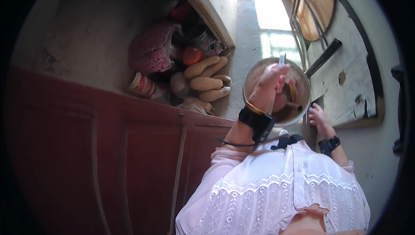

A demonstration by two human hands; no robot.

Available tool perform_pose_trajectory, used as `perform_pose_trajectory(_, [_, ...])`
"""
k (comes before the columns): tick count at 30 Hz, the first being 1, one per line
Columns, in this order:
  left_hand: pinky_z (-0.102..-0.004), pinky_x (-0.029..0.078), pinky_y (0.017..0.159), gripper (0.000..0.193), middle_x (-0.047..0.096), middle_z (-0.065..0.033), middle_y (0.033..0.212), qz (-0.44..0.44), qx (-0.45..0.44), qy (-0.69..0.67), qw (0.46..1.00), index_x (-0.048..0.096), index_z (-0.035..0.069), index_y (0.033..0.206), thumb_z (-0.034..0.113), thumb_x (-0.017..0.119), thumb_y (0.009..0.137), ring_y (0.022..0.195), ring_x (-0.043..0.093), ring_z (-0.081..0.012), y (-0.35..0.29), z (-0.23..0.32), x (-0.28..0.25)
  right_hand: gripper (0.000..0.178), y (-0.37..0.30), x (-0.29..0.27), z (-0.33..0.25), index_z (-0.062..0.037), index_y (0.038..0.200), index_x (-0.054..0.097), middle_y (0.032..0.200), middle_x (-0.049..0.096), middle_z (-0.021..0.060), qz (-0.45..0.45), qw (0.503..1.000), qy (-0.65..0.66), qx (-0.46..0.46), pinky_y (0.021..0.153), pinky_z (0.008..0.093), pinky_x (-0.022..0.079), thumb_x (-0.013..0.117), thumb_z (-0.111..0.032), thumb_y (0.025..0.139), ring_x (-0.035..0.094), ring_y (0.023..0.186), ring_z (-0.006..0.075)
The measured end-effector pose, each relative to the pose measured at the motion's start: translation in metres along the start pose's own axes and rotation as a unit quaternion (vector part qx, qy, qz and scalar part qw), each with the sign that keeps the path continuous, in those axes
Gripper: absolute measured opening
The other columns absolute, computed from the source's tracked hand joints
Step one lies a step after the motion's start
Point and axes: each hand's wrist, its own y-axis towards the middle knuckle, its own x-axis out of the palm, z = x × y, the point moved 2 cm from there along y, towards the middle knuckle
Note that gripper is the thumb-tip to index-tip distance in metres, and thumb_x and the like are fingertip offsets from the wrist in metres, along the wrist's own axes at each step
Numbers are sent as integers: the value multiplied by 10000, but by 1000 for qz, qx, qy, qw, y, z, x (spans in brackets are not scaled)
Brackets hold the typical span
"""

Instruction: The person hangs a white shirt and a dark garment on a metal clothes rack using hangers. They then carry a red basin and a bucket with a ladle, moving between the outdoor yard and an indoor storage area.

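A round metal pan with a long black handle sits in front of me, with brownish and reddish contents inside. My left hand, wearing a black wrist strap and a gold bangle, is raised over the pan and closed around a thin light-coloured utensil that points down into it. My right hand, also with a black wrist strap, grips the pan's lower right rim with curled fingers. My white embroidered top fills the lower part of the view.
Left of the pan lie several pale tubers, a red tomato, a pink cloth and a small can. A dark red cabinet door is below. A worn grey slab and a round wooden top are at the right.
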Motion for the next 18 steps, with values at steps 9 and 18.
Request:
perform_pose_trajectory(9, [-197, 245, 349, 167, 397, 42, 532, 50, 81, -90, 991, 448, 105, 722, 171, 592, 775, 379, 325, -45, 246, 139, -68, 347, 197, -44, -207, -97, 1139, 517, 940, 597, 11, 13, 992, -32, -118, 553, 198, 447, 573, -229, 822, 585, 677, 78])
perform_pose_trajectory(18, [-237, 297, 376, 189, 432, -12, 590, 87, 37, -99, 991, 449, 71, 718, 171, 608, 733, 432, 373, -90, 518, 276, -140, 291, 395, -48, -293, -82, 1073, 551, 882, 594, 1, -58, 991, -74, 98, 600, 244, 440, 575, -190, 804, 550, 702, 94])
